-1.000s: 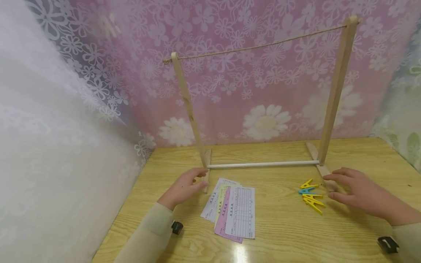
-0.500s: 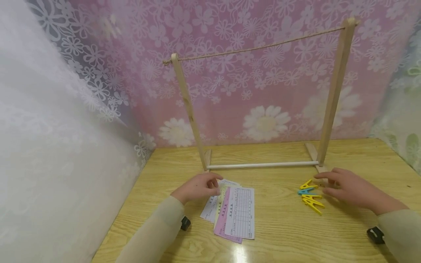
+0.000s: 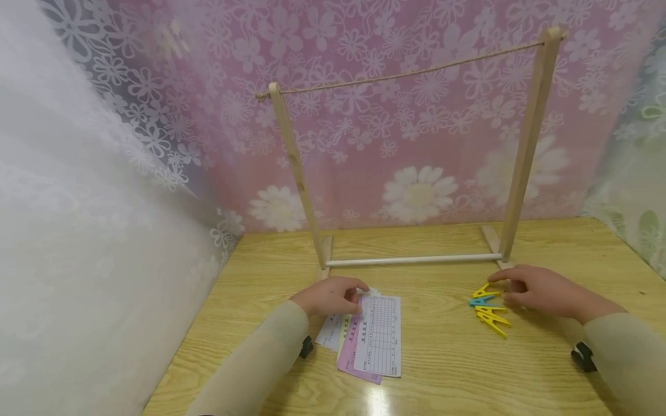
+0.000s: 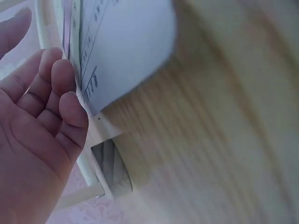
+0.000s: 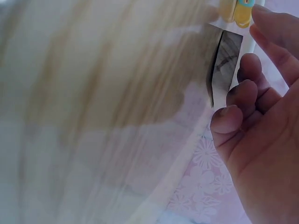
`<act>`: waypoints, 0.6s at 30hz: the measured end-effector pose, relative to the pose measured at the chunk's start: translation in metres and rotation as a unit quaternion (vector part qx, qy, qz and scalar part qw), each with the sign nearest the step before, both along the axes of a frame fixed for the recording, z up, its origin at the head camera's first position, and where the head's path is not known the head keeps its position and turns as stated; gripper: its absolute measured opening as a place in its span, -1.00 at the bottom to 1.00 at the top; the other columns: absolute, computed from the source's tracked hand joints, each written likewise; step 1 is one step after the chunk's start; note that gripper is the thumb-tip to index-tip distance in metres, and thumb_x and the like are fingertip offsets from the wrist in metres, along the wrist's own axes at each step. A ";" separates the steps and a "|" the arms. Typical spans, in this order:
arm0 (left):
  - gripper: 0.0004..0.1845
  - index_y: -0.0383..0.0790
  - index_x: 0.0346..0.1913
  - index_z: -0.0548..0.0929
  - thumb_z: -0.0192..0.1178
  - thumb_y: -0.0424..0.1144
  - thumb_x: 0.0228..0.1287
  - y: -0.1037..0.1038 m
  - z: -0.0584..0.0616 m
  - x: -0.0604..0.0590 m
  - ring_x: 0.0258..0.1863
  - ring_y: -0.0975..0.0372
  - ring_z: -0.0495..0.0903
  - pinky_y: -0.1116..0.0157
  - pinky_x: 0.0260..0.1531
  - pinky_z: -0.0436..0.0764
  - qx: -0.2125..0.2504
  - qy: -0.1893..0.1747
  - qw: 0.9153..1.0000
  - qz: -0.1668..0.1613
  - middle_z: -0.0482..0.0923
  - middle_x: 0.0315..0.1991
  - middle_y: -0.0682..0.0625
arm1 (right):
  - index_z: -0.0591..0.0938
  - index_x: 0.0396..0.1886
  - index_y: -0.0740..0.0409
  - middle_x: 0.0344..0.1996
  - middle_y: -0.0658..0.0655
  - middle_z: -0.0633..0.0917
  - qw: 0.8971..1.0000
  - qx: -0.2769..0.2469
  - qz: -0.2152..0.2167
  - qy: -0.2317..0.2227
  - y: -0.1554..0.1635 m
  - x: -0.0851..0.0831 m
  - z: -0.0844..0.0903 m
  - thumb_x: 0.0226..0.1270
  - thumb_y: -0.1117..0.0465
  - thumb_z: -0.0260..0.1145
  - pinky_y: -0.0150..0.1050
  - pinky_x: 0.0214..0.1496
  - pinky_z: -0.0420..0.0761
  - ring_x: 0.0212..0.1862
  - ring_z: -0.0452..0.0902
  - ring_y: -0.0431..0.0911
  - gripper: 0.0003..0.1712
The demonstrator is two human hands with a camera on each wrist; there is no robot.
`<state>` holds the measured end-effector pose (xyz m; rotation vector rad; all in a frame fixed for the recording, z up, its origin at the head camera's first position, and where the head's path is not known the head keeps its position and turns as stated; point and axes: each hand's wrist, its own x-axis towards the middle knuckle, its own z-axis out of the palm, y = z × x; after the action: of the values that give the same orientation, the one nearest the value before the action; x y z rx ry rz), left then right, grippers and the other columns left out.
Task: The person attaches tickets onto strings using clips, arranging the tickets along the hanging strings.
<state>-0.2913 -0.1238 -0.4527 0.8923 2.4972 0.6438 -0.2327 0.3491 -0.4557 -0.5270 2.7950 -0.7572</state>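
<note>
Paper slips lay fanned on the bench before the wooden rack: judged light, floppy, best lifted by an edge. Left hand touched their top corner, fingers loosely curled, holding nothing. Right hand, relaxed, hovered beside small, stiff clips.

Desk: light wood grain, glossy at the front edge. A wooden rack stands toward the back edge, feet on the surface. Paper slips lie fanned near the front, left of centre. Clips, yellow and blue, lie clustered toward the right edge.
</note>
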 end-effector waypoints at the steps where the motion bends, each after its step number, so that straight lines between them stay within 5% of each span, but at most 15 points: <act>1: -0.46 0.05 0.33 0.54 0.35 -0.08 0.29 0.001 -0.001 0.000 -0.40 0.34 0.51 0.34 -0.29 0.50 -0.001 -0.001 1.000 0.001 0.58 -0.35 0.18 | 0.56 0.32 0.03 -0.52 -0.02 0.44 1.000 -0.003 0.001 -0.004 0.000 -0.001 0.000 0.39 0.05 0.40 -0.26 -0.48 0.31 -0.56 0.26 -0.21 -0.46; 18: -0.46 0.01 0.22 0.49 0.45 -0.04 0.24 0.019 -0.003 0.002 -0.38 0.32 0.49 0.34 -0.32 0.47 -0.050 0.003 0.998 0.034 0.51 -0.33 0.13 | 0.61 0.26 -0.01 -0.55 -0.03 0.41 1.000 0.002 0.022 -0.003 -0.001 -0.013 -0.001 0.36 0.07 0.42 -0.26 -0.47 0.24 -0.55 0.18 -0.23 -0.50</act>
<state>-0.2895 -0.1044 -0.4560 0.7778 2.5501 0.5330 -0.2454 0.3481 -0.4569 -0.5824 2.7698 -0.7430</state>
